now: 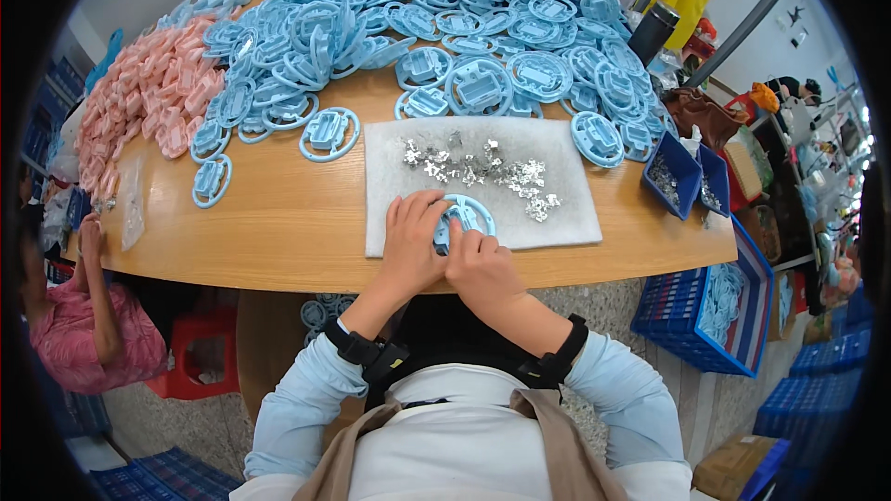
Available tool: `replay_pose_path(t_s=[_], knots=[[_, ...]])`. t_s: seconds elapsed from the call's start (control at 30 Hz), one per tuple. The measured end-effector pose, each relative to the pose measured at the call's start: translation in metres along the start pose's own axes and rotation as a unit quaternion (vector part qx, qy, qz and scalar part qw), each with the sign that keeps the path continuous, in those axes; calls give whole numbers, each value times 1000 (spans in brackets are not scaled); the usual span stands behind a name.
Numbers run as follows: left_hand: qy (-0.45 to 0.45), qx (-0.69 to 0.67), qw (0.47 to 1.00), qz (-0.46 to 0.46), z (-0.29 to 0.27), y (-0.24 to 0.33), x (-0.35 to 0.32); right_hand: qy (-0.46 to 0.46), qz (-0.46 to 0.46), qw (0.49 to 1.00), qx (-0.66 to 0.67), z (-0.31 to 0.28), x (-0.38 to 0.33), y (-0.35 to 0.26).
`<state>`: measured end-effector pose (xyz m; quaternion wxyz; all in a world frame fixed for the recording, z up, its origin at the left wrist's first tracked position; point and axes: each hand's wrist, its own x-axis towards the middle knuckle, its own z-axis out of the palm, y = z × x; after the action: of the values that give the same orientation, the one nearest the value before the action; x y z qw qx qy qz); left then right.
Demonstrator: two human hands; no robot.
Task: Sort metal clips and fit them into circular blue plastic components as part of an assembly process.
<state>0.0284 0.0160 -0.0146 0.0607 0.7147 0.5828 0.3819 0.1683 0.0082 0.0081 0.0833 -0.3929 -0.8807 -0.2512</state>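
Note:
On the front part of a white felt mat (pixel 571 209) lies a light blue oval plastic part (pixel 480 211), a ring with a moulded middle. My left hand (pixel 413 237) is closed round its left side. My right hand (pixel 487 269) has its fingers curled in and presses on the part's near side; what lies under the fingertips is hidden. Just beyond my hands, small shiny metal pieces (pixel 534 176) are scattered over the mat.
Light blue plastic parts (pixel 478 83) are heaped at the back, pink ones (pixel 148 83) to the left. Blue bins (pixel 673 176) of small metal pieces stand at the table's right edge, a dark bottle (pixel 654 32) behind. A blue crate (pixel 673 306) is below right. Another person (pixel 93 334) sits at left.

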Motion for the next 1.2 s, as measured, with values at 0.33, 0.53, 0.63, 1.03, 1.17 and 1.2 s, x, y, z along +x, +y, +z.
replay_pose_path(t_s=[0.33,0.53,0.63,1.03,1.17,1.2], knots=[[27,-118,993,-1,-14,14,-9,54,223,865,446,-13,3,37],[-112,-483,825,-271,-41,15,-19,13,259,649,716,1,-10,42],[-226,-572,704,-354,-57,5,-8,18,238,648,723,-9,-12,43],[-223,-541,721,-371,-62,-4,5,-21,219,665,713,-1,-11,44],[-189,-548,734,-355,-60,-7,11,-47,197,728,655,15,22,66],[-187,-540,740,-355,-60,-8,13,-42,187,756,625,19,37,73]])
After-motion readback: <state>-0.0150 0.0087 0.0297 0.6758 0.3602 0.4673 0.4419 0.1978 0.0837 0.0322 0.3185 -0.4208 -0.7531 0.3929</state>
